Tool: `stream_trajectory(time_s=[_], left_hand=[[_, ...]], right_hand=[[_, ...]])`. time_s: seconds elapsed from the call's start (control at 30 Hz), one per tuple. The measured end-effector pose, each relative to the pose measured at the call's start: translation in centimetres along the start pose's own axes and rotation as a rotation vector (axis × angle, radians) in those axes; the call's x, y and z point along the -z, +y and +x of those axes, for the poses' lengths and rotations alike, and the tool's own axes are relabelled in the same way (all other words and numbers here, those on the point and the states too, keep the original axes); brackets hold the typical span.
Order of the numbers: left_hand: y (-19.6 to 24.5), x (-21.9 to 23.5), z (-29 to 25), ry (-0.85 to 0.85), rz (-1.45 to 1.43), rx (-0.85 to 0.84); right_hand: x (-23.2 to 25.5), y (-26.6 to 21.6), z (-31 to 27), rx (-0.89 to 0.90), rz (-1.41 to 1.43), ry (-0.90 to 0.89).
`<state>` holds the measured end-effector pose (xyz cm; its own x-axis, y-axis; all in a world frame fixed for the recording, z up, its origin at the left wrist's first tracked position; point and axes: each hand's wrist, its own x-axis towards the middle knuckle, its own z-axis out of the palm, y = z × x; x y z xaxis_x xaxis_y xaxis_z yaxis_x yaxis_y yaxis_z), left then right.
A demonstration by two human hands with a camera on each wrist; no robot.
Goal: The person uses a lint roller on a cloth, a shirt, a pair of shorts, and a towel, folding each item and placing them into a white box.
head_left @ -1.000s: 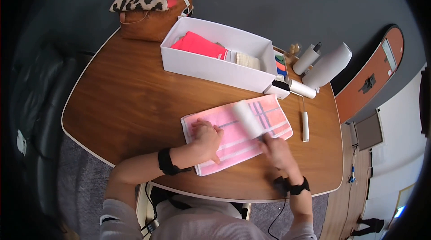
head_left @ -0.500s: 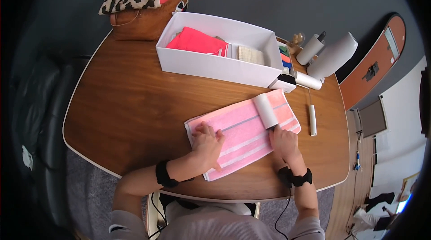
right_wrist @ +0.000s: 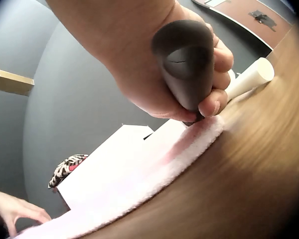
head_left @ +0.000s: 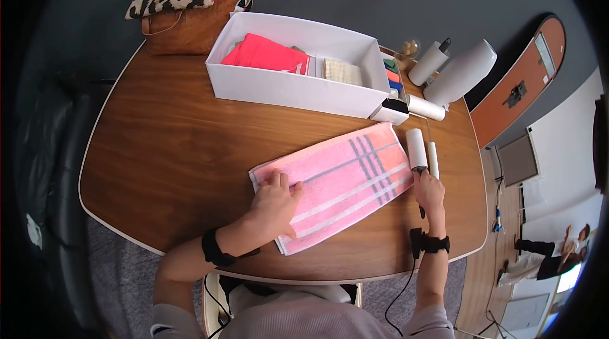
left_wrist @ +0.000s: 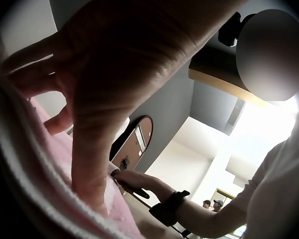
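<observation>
A pink and peach striped towel [head_left: 336,180] lies flat on the wooden table in front of me. Spread over its left end, my left hand [head_left: 271,207] presses on the cloth with fingers and thumb apart. My right hand [head_left: 430,194] grips the dark handle [right_wrist: 187,69] of a lint roller [head_left: 415,147], its fingers wrapped round the grip in the right wrist view. The white roll of the lint roller is just beyond the towel's right edge in the head view.
A thin white roller [head_left: 433,160] lies right of the lint roller. Behind the towel stands a white box [head_left: 285,93] with folded cloths, beside a smaller box [head_left: 389,112]. A brown bag [head_left: 190,31] sits at the back left; a white roll [head_left: 426,108] lies at the back right.
My right hand has moved the lint roller rightward across the towel and past its right edge. The left hand stays on the towel's left end.
</observation>
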<state>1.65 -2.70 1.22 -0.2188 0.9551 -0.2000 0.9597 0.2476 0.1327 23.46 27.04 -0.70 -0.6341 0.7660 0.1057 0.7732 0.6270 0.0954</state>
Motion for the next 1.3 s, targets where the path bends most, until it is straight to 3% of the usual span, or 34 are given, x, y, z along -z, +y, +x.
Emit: stream_trajectory(time_s=[0.07,0.17,0.2,0.23,0.27,0.4,0.43,0.67,0.9,1.1,1.3], left_hand=[[-0.5,0.0,-0.4,0.031,-0.031,-0.015],[-1.4,0.4,-0.8,0.035,-0.087,-0.033],[-1.6,0.3,-0.8,0.044,-0.098,-0.036],[-1.7,0.3,-0.8,0.053,-0.110,-0.039],[-1.7,0.2,-0.8,0.055,-0.121,-0.041],[-1.6,0.3,-0.8,0.056,-0.138,-0.031],[-1.6,0.3,-0.8,0.057,-0.136,-0.026],[-1.7,0.6,-0.7,0.066,-0.137,-0.048],[-1.7,0.8,-0.8,0.053,-0.150,-0.037],[-1.9,0.3,-0.9,0.124,-0.156,-0.078],[-1.3,0.3,-1.0,0.088,-0.152,0.010]], right_hand=[[1.7,-1.7,-1.3,0.011,-0.027,0.100],[5.4,-6.5,-3.7,0.151,0.075,-0.006],[4.9,-7.2,-4.3,0.317,0.117,-0.046],[5.8,-9.2,-5.1,0.369,0.148,-0.152],[5.5,-10.4,-5.7,0.519,0.230,-0.132],[3.5,-13.6,-5.9,0.616,0.184,-0.135],[3.2,-13.5,-5.6,0.622,0.170,-0.066],[2.7,-10.7,-1.8,0.371,0.040,-0.036],[1.8,-6.0,-0.5,0.014,0.114,-0.122],[1.1,-3.3,-1.2,-0.071,0.067,-0.120],[2.6,-3.3,-1.8,-0.006,0.015,0.073]])
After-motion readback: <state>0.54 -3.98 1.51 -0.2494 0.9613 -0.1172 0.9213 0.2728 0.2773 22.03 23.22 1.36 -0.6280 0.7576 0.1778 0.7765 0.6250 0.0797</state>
